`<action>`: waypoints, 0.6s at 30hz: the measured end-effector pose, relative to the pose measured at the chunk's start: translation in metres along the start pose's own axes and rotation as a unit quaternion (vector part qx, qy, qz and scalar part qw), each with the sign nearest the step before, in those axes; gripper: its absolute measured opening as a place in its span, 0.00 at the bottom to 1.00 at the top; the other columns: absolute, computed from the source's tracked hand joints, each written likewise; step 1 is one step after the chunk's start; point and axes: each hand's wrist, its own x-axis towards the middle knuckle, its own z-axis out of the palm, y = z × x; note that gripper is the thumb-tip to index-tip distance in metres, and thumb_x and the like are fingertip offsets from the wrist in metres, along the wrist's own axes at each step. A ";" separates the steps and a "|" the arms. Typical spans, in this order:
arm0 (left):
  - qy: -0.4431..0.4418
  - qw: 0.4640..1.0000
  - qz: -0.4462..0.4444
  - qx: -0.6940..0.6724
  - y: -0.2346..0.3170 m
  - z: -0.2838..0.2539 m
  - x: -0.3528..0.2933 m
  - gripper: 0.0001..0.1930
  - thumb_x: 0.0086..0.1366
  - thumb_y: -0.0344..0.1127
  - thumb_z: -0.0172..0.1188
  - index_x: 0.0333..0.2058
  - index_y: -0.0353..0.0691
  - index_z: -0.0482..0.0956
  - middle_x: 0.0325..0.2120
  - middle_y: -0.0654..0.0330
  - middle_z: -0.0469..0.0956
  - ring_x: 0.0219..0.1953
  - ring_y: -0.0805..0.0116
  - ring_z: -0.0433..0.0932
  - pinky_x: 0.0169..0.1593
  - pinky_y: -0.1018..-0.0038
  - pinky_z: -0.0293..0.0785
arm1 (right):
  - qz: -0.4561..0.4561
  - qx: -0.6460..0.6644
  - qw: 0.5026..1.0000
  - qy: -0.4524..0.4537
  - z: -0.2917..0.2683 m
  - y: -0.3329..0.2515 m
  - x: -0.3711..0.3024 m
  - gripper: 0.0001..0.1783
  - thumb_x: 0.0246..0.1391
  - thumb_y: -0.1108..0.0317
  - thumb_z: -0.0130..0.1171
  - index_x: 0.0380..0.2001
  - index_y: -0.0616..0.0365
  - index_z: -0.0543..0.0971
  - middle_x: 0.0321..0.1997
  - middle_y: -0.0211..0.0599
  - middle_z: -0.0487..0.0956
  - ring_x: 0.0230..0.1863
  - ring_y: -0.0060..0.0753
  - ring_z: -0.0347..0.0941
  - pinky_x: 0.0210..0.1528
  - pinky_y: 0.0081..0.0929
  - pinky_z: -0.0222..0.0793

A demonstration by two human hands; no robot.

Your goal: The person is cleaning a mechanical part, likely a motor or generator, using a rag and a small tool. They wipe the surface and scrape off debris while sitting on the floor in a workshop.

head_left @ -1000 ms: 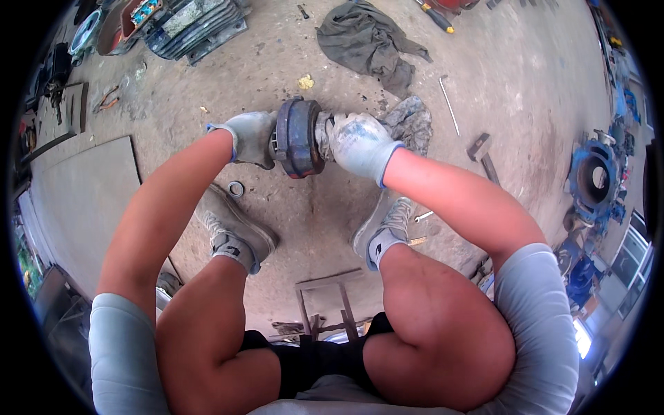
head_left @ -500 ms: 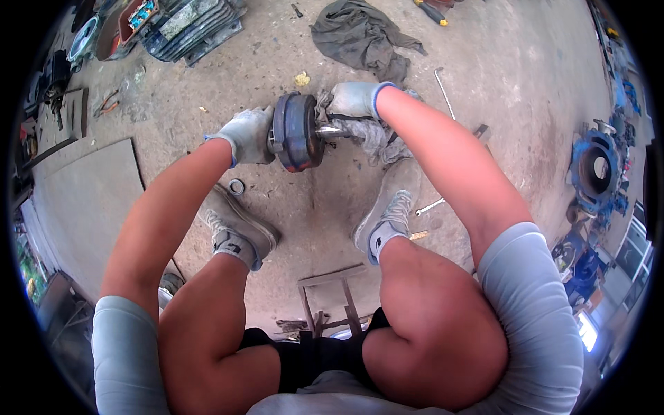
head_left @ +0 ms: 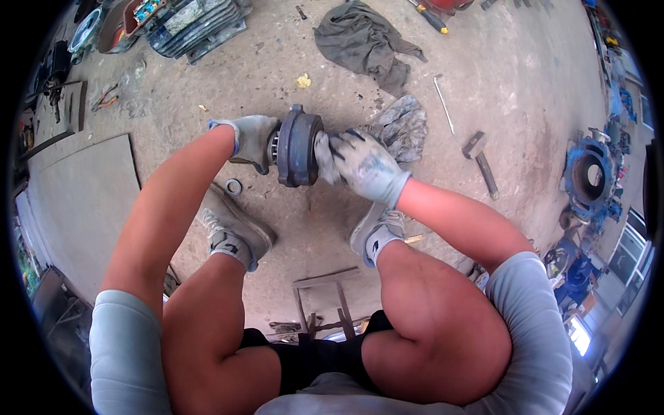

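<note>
In front of me is a blue round metal housing [head_left: 300, 146] on a shaft, with bearing rollers or fins showing at its left edge. My left hand [head_left: 254, 140], in a dirty whitish glove, is closed round the shaft end left of the housing; its fingertips are partly hidden. My right hand [head_left: 366, 162], gloved too, presses a small grey rag [head_left: 325, 159] against the housing's right side, fingers bent over it. Rag and fingers cover the shaft there. Just beyond the right hand, a crumpled grey cloth [head_left: 402, 128] lies on the concrete.
A hammer [head_left: 483, 166] and a long thin wrench [head_left: 443, 104] lie to the right. A dark cloth [head_left: 363, 41] and a screwdriver [head_left: 432, 17] are further off. A metal ring [head_left: 233, 187] sits by my left shoe. Finned casing [head_left: 197, 28] stands far left, a blue flange [head_left: 591, 173] far right.
My right hand has come nearer to me and now bears on the housing's right face with the rag. The housing has shifted slightly nearer. The hammer is now uncovered by my arm.
</note>
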 end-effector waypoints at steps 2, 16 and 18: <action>0.004 1.000 -0.025 0.013 0.006 0.000 -0.006 0.41 0.37 0.43 0.87 0.51 0.34 0.78 0.47 0.44 0.86 0.52 0.44 0.86 0.57 0.58 0.82 | -0.071 -0.042 0.996 0.041 -0.007 -0.006 -0.015 0.17 0.57 0.64 0.57 0.46 0.58 0.85 0.60 0.47 0.81 0.68 0.48 0.74 0.77 0.54 0.61; 0.103 0.994 -0.022 0.025 0.002 0.000 -0.016 0.42 0.38 0.44 0.86 0.52 0.35 0.77 0.48 0.43 0.85 0.55 0.42 0.83 0.60 0.56 0.80 | 0.310 0.729 0.466 0.393 -0.118 0.075 -0.127 0.23 0.76 0.67 0.45 0.67 0.62 0.75 0.64 0.48 0.82 0.64 0.42 0.81 0.69 0.43 0.77; 0.104 0.994 -0.030 0.018 -0.008 0.000 -0.016 0.43 0.38 0.44 0.86 0.53 0.35 0.76 0.49 0.43 0.85 0.55 0.42 0.83 0.60 0.57 0.80 | 0.165 0.815 0.385 0.400 -0.123 0.103 -0.122 0.27 0.78 0.57 0.42 0.69 0.62 0.74 0.65 0.46 0.82 0.67 0.43 0.78 0.73 0.45 0.72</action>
